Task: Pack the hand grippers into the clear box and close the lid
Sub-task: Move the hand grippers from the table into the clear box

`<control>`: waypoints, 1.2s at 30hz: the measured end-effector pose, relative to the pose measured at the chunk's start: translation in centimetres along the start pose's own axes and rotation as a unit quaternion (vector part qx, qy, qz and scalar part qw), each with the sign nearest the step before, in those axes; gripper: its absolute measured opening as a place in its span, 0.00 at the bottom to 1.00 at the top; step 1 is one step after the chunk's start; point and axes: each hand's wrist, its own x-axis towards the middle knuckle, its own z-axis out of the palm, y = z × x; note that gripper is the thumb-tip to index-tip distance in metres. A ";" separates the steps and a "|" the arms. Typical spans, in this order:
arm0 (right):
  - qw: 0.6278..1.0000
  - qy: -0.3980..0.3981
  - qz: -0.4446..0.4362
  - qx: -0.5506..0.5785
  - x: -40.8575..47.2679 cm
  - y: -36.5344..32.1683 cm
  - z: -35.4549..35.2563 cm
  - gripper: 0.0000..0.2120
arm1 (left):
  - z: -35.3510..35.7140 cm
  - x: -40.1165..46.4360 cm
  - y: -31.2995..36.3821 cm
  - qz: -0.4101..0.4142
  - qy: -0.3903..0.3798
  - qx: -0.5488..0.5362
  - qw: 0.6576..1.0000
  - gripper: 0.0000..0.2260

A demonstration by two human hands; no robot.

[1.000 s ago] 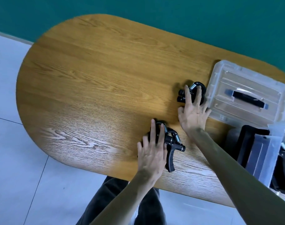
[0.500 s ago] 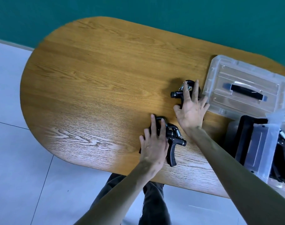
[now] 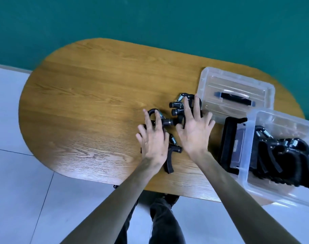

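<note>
A person stands at an oval wooden table (image 3: 90, 95) set against a teal wall (image 3: 150, 20), both forearms reaching forward over the near edge. The left hand (image 3: 153, 138) lies palm down with its fingers spread and nearly straight, resting on a black hand gripper (image 3: 169, 150) whose curved handle and silver spring stick out from under the palm toward the person. The right hand (image 3: 194, 131) is likewise flat and splayed, fingers fanned out on top of a small cluster of hand grippers (image 3: 180, 106) just beyond it; black knobs and coiled springs show past the fingertips. Neither hand is curled around anything; both simply press down on the grippers, which sit touching or nearly touching one another near the middle of the table. Just to the right of that cluster lies the clear lid (image 3: 236, 95), flat on the table, with a black carrying handle across its middle. Nearer the person and at the table's right end sits the clear box (image 3: 277, 155), open, with several more black hand grippers already piled inside. A black tray-like object (image 3: 229, 143) lies just beside the box's left wall. Below the table edge, pale floor tiles (image 3: 18, 173) and the person's dark trousers (image 3: 162, 222) are visible.
</note>
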 end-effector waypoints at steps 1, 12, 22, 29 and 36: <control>1.000 0.006 0.006 0.003 -0.2 0.2 -0.7 0.41 | -0.3 -0.2 0.7 0.004 0.010 -0.005 1.000 0.32; 0.998 0.039 0.031 0.035 -4.3 3.6 -10.2 0.42 | -5.5 -5.6 7.2 0.043 0.047 -0.008 0.998 0.32; 0.992 0.062 0.108 0.018 -6.9 11.3 -15.9 0.41 | -6.0 -8.5 16.8 0.106 0.059 -0.015 0.993 0.32; 0.982 0.074 0.174 0.015 -9.1 18.9 -16.5 0.42 | -2.0 -11.0 23.4 0.151 0.030 0.009 0.988 0.30; 0.970 0.050 0.235 0.021 -11.7 25.8 -15.1 0.41 | 3.2 -13.1 27.8 0.193 -0.019 0.060 0.979 0.28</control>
